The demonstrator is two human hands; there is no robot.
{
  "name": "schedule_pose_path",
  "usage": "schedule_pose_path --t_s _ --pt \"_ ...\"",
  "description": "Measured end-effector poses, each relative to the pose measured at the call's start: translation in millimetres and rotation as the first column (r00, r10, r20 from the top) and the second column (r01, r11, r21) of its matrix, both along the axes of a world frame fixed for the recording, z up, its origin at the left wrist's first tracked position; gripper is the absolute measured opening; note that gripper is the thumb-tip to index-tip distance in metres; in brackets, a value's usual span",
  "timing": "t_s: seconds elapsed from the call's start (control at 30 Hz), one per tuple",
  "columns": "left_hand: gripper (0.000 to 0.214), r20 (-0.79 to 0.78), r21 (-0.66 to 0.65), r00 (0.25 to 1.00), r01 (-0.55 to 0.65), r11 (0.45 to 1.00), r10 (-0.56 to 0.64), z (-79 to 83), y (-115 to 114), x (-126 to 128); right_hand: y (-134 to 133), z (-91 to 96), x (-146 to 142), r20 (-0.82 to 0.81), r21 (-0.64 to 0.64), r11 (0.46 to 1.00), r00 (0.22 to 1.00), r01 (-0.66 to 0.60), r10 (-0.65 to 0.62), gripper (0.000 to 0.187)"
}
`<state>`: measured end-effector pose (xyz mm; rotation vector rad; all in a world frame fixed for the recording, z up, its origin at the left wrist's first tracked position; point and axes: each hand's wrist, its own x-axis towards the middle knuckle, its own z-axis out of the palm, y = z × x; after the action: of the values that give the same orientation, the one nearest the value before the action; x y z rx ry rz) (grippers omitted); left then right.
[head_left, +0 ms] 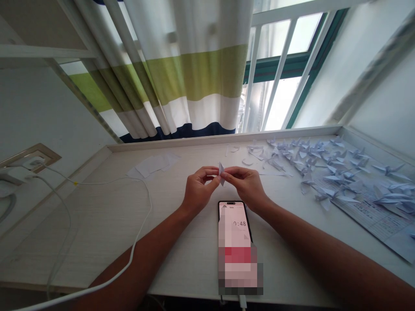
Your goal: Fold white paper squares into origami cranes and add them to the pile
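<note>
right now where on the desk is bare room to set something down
Open desk: between phone and left forearm, and between the white cables at left. Crowded: back right, with paper cranes and scraps; centre, where the fingers pinch folded paper.

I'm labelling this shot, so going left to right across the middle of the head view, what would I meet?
Wall socket → loose paper sheets → left hand → small folded paper → right hand → folded paper birds.
</note>
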<state>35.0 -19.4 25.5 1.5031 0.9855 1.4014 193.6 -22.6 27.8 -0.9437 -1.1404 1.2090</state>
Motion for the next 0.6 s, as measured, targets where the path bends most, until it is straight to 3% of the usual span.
schedule_pose_path --t_s 0.4,0.6 --pt "0.027 0.145 -0.109 0.989 0.026 0.994 -0.01 -7.0 5.1 -0.3 -0.2 2.8 0.7 -0.012 -0.001 1.0 1.0 0.024 -0.024 0.038" --pt "0.025 0.07 -0.141 0.997 -0.023 0.99 0.033 -9.5 7.7 -1.6 -0.6 0.6 1.4 0.062 -0.021 0.999 0.998 0.028 -0.027 0.039"
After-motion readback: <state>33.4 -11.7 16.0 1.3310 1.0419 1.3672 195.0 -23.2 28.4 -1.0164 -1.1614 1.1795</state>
